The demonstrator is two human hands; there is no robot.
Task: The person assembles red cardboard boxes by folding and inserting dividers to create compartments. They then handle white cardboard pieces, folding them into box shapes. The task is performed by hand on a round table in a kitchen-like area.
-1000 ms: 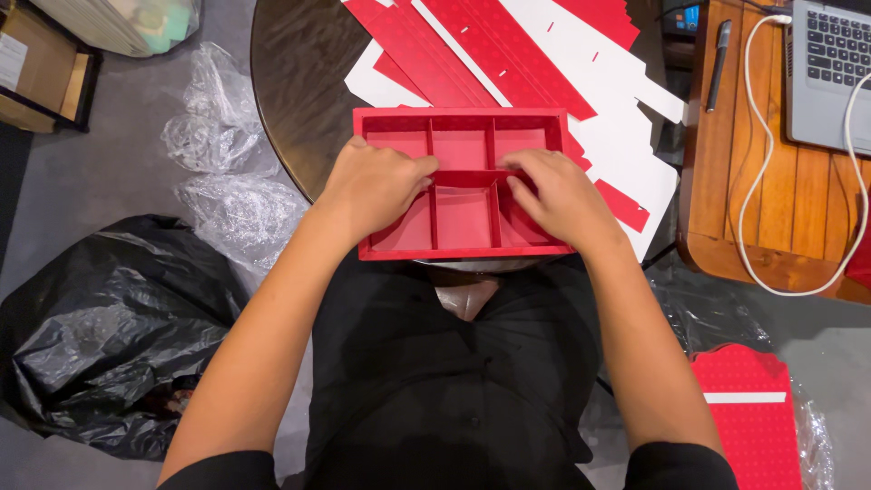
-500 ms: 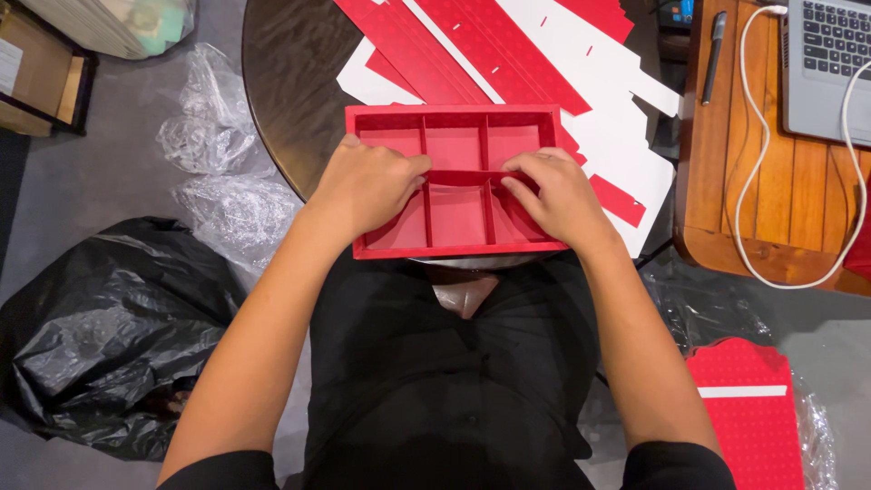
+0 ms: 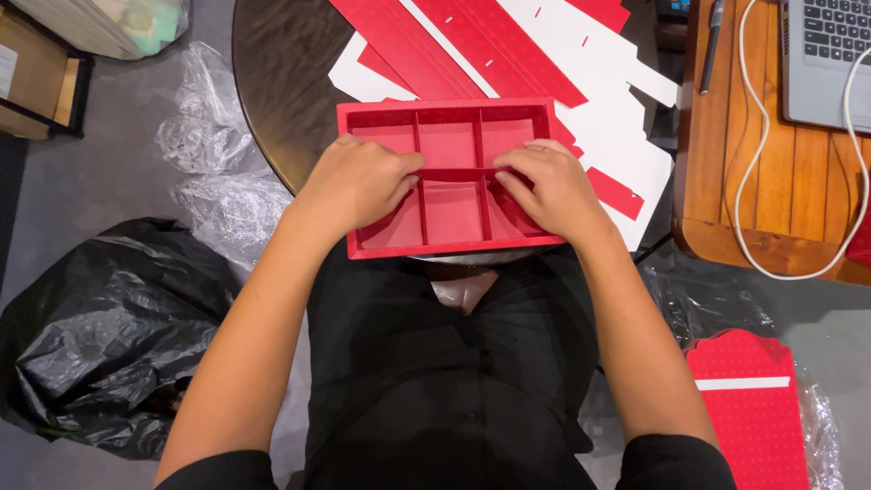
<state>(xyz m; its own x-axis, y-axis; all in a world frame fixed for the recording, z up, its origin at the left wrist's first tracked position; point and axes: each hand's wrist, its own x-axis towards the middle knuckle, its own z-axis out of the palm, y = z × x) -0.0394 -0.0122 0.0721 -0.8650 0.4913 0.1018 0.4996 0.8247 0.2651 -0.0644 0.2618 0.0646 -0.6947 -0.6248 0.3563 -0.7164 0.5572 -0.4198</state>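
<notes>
Since the earlier frames the hands have barely shifted; both stay pressed on the divider strips, and the red box has slid only slightly in the view.

Nearest, the person's black-clothed lap fills the bottom of the view, with a black plastic bag [image 3: 100, 336] on the floor to the left and a red dotted card [image 3: 753, 408] lying to the right. Above the lap, the red box [image 3: 449, 245] sits at the near edge of the dark round table [image 3: 281, 82], partly overhanging it. The left hand [image 3: 358, 181] is curled, fingertips pushing down on the cross divider [image 3: 454, 171] inside the box; the right hand [image 3: 544, 186] does the same from the other side, fingers bent over the strip. Neither hand encloses anything; they press rather than hold.

Beyond the box lie flat red and white card sheets [image 3: 508, 45], and further right a wooden tray [image 3: 744, 154] carrying a laptop [image 3: 830, 54] and white cable [image 3: 753, 118].

Uneven pressure could buckle the thin divider or tip the overhanging box off the table edge.
</notes>
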